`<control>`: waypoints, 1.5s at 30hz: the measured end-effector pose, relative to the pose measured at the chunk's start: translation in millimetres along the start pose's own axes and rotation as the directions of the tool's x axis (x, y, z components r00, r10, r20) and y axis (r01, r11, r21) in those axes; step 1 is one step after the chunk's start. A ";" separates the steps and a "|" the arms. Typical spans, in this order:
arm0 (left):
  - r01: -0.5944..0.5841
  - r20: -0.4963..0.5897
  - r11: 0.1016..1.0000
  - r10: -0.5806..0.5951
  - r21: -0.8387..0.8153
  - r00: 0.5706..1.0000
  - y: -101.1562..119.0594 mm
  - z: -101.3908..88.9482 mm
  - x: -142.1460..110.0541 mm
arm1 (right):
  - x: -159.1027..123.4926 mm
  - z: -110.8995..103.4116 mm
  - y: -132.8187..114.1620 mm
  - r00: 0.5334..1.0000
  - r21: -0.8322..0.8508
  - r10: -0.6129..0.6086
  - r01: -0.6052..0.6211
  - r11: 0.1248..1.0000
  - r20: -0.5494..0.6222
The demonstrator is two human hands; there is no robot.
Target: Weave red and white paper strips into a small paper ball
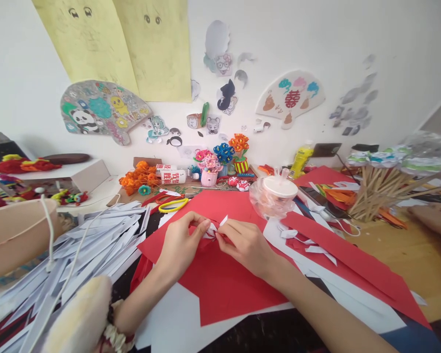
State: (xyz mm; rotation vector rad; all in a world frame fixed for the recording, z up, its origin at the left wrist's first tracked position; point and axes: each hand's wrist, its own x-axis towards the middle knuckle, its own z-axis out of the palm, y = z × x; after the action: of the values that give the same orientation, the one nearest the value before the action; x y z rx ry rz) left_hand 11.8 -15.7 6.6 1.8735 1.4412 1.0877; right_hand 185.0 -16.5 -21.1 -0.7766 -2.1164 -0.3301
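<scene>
Over a sheet of red paper [224,289], my two hands meet at a small folded piece of white paper [211,231]. My left hand [185,236] pinches it from the left between thumb and fingers. From the right, my right hand [244,241] is closed on the same white piece, and a pointed white end [224,220] sticks up beside its fingers. The fingers hide much of the fold. Right of my hands, several folded white paper scraps [289,234] lie on and beside red paper strips [345,245].
A heap of white paper strips [106,240] fills the left, by a beige bin [18,235]. Yellow-handled scissors [173,205], a lidded cup [279,189] and pipe-cleaner flowers [223,153] stand behind. At far right are sticks [375,191] and another person's hand [431,220].
</scene>
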 end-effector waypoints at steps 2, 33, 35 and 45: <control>-0.005 -0.016 1.000 0.005 0.001 1.000 0.6 -0.2 -0.2 | -0.1 -0.2 -0.1 1.000 0.018 0.013 -0.013 1.000 -0.004; -0.092 -0.076 0.991 0.100 0.096 0.992 -1.3 2.6 0.5 | -1.9 1.6 -4.8 0.997 0.057 0.071 -0.070 0.996 -0.027; -0.122 -0.039 0.990 0.125 0.074 0.991 -3.5 0.3 2.8 | -1.0 0.6 -4.6 0.996 0.066 0.082 -0.078 0.995 -0.046; -0.225 -0.006 0.974 0.224 -0.028 0.974 -4.2 -4.1 2.3 | -1.2 0.7 -1.8 0.988 0.097 0.121 -0.112 0.989 -0.097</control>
State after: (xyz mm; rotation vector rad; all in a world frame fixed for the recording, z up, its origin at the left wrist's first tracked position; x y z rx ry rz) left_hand 6.3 -12.5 6.0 2.0528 1.2300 1.2084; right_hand 184.0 -18.0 -22.4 -0.8085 -1.9668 -0.2043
